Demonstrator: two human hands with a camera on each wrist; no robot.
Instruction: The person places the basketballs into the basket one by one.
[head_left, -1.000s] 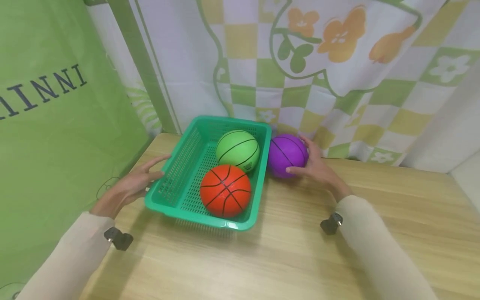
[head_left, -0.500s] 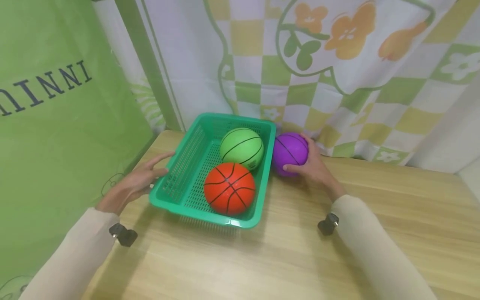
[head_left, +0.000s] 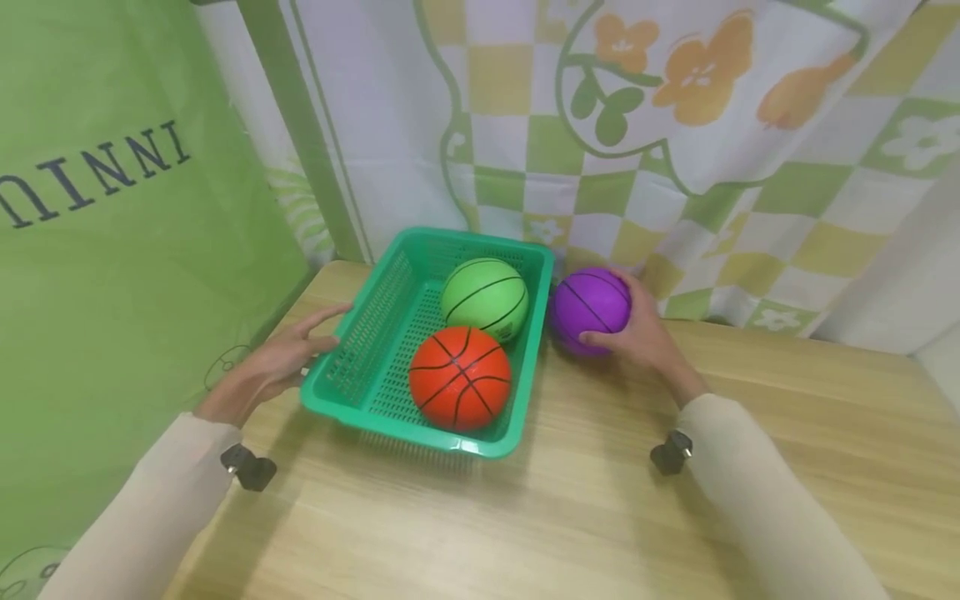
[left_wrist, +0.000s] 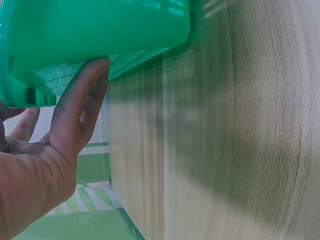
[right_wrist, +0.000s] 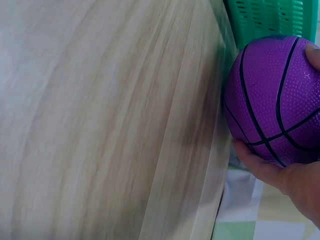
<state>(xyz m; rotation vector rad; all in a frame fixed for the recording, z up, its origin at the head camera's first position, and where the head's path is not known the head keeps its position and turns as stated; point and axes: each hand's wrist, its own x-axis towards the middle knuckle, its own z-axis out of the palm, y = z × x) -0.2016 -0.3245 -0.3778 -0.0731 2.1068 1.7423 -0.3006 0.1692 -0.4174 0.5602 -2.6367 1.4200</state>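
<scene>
A green plastic basket (head_left: 352,423) stands on the wooden table, holding a light green mini basketball (head_left: 484,298) and an orange-red one (head_left: 460,378). My left hand (head_left: 281,364) is at the basket's left side, with thumb and index fingertip right at the rim. In the left wrist view, other fairly straight fingers (left_wrist: 75,102) of it touch the outer wall below the rim. Just right of the basket, my right hand (head_left: 643,329) grips a purple mini basketball (head_left: 588,308), thumb in front and fingers around its far right side. In the right wrist view this purple ball overlaps the basket's perforated wall.
A checkered, flower-printed curtain (head_left: 525,142) hangs along the table's back edge, close behind the basket and the purple ball. Green fabric with lettering (head_left: 135,250) rises beyond the left edge. Wooden tabletop (head_left: 525,533) extends to the front and right.
Over the last half second, my right hand and the purple basketball shift slightly right, away from the basket. My left hand and the basket keep their places; the view drifted a little earlier.
</scene>
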